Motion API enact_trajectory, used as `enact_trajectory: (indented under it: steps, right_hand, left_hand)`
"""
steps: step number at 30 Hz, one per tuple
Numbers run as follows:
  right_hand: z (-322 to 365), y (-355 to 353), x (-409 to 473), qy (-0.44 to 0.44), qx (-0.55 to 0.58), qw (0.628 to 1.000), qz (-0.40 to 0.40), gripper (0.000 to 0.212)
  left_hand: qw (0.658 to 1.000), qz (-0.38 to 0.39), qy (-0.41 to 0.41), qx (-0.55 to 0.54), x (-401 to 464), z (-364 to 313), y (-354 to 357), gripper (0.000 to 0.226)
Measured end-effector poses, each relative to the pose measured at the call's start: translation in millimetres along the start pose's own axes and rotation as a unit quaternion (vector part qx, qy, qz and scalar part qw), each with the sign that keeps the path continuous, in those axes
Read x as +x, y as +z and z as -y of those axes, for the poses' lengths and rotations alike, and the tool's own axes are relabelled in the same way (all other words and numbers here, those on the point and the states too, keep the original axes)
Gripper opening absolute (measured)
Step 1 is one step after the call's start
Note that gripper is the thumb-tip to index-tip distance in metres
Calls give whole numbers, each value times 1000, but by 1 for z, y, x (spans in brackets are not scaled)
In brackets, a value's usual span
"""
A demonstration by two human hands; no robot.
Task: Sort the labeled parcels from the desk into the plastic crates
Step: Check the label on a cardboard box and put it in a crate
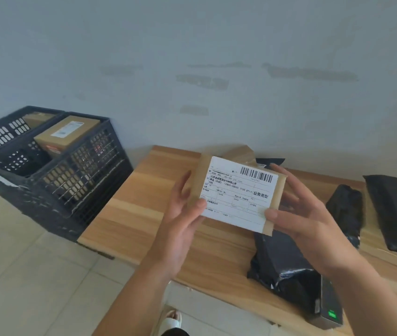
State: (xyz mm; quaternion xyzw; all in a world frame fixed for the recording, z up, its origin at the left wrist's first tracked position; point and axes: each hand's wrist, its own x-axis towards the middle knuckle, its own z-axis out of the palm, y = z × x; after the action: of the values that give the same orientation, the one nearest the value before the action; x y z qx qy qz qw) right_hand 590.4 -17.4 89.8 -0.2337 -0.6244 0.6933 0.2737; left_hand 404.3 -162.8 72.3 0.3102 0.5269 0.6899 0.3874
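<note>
Held above the pale wooden table (149, 214), a flat brown cardboard parcel with white label (237, 194): left hand (180, 221) pinching at 8 o'clock, right hand (306, 219) at 4. Farther, at 10 o'clock, black plastic crates (54, 170) holding boxes.

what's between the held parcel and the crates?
Head view: only bare wooden desk and its left edge lie between the labeled parcel and the black crates; no other parcel there.
</note>
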Motion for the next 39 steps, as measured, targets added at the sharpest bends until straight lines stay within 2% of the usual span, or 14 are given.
enact_trajectory:
  steps: [4, 8, 12, 17, 25, 39]
  right_hand:
    - [17, -14, -7, -24, -21, 998, 61, 86]
    - [20, -15, -14, -46, -18, 997, 62, 80]
    - [13, -11, -23, -43, 3, 997, 58, 93]
    - [4, -11, -33, -36, 9, 998, 44, 72]
    - [-2, -17, -45, -34, 19, 998, 53, 69]
    - [-11, 10, -55, 10, 29, 995, 91, 68]
  left_hand:
    - [991, 57, 27, 115, -4, -35, -18, 80]
    - [986, 73, 35, 145, -15, -43, -25, 68]
    - [987, 69, 21, 147, -26, -36, -23, 79]
    - [989, 58, -5, 139, -37, -27, -18, 84]
    - [985, 57, -16, 163, -48, -23, -14, 80]
    - [985, -7, -44, 167, -96, -21, -28, 80]
